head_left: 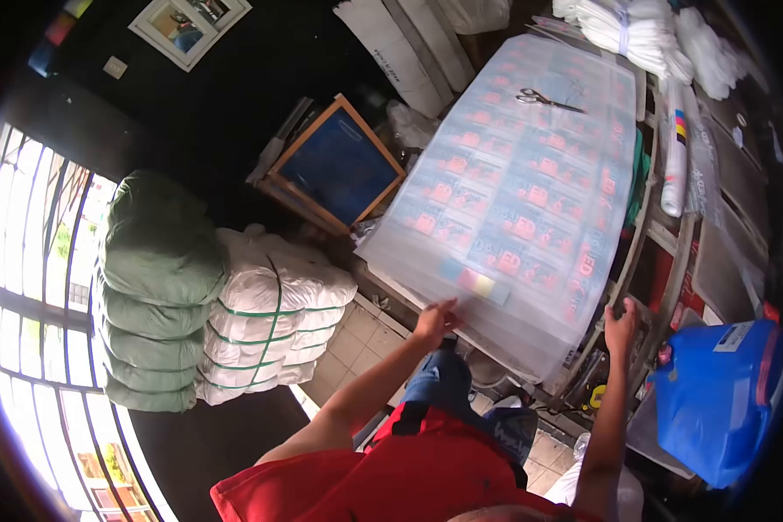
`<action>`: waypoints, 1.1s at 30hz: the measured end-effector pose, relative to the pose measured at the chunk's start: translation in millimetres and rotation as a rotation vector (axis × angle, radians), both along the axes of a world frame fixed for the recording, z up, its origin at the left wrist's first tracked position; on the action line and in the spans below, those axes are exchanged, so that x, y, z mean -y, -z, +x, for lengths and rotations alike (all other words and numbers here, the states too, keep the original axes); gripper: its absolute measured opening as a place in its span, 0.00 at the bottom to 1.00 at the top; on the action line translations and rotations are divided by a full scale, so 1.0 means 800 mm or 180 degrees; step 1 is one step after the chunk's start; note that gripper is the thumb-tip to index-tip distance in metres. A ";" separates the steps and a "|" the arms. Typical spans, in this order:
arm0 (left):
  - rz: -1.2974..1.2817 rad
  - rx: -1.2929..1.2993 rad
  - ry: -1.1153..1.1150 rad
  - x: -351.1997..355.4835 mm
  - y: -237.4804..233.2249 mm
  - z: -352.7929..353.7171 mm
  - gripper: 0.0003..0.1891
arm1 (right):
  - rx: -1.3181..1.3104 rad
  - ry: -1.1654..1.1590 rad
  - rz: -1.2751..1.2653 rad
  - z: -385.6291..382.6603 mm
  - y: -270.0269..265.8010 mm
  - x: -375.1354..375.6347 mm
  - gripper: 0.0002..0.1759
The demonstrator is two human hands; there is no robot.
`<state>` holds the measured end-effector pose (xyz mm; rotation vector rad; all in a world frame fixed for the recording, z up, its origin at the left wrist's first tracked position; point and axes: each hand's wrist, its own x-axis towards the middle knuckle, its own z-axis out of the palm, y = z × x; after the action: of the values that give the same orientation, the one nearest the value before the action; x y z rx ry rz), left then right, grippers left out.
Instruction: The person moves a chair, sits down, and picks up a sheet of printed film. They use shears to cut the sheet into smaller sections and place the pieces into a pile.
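Observation:
A long sheet of translucent film [544, 326] covers the table, with rows of red and blue printed labels [522, 226] showing through. My left hand [437, 322] is at the film's near left edge, fingers loosely apart and slightly blurred. Close to its fingertips, yellow and red colour patches [476, 280] show under the film. My right hand [620, 329] is beyond the table's right edge, thumb and fingers apart with nothing visible between them. A pair of scissors [539, 99] lies on the far part of the film.
White and green wrapped bales [270, 304] stand at left, beside a barred window. A wood-framed blue screen [339, 170] leans left of the table. A blue container [713, 400] and a yellow tape measure [597, 397] are at right. White bundles [626, 35] sit at the back.

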<state>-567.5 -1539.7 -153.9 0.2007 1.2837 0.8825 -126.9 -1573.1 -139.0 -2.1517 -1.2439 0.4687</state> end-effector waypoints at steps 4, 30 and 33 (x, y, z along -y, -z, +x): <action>0.0137 -0.0143 -0.0016 0.009 0.015 0.005 0.12 | 0.1053 0.0335 -0.0358 0.005 0.014 -0.055 0.27; 0.0437 0.0276 0.0229 -0.012 0.027 0.058 0.29 | 0.0620 0.0629 -0.1603 0.020 0.064 -0.071 0.39; 0.0989 0.0019 0.0160 -0.008 0.013 0.067 0.27 | 0.0637 0.0544 -0.1622 0.020 0.065 -0.073 0.37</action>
<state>-513.9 -1533.4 -164.1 0.4727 1.1263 1.0360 -110.6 -1515.0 -191.2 -2.7670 -1.1143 0.5527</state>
